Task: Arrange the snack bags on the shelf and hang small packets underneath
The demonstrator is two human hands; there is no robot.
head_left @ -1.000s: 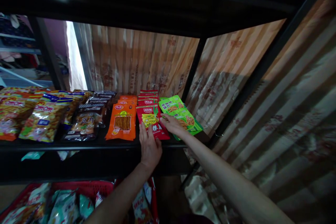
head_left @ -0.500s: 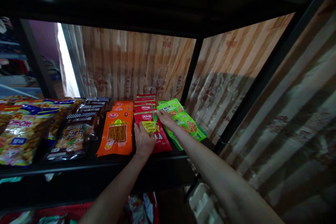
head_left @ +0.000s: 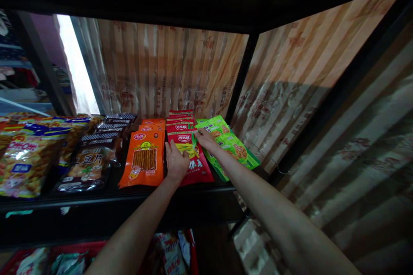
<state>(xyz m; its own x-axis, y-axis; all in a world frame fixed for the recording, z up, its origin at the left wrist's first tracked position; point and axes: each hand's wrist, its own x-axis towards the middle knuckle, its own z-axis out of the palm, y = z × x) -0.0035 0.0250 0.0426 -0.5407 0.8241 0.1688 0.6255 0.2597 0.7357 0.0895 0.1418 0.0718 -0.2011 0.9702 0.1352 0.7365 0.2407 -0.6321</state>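
On a black shelf point(head_left: 109, 200), a row of red packets point(head_left: 183, 138) overlaps front to back. My left hand point(head_left: 176, 161) rests on the left edge of the front red packet, its fingers apart. At that packet's upper right edge is my right hand point(head_left: 204, 138), fingers bent together; whether they pinch the edge is hard to make out. Green packets point(head_left: 237, 148) lie to the right, partly under my right wrist. Left of the red row sit orange packets point(head_left: 145, 159) with brown sticks showing through a window.
Dark packets point(head_left: 88, 165) and yellowish snack bags point(head_left: 30, 163) fill the shelf's left part. Black posts point(head_left: 240, 79) and patterned curtains point(head_left: 138, 68) stand behind and to the right. Below is a red basket point(head_left: 194, 251) of packages.
The view has shifted slightly. My left hand has slid a little down the front red packet, uncovering more of its print. My right hand remains by its upper right edge.
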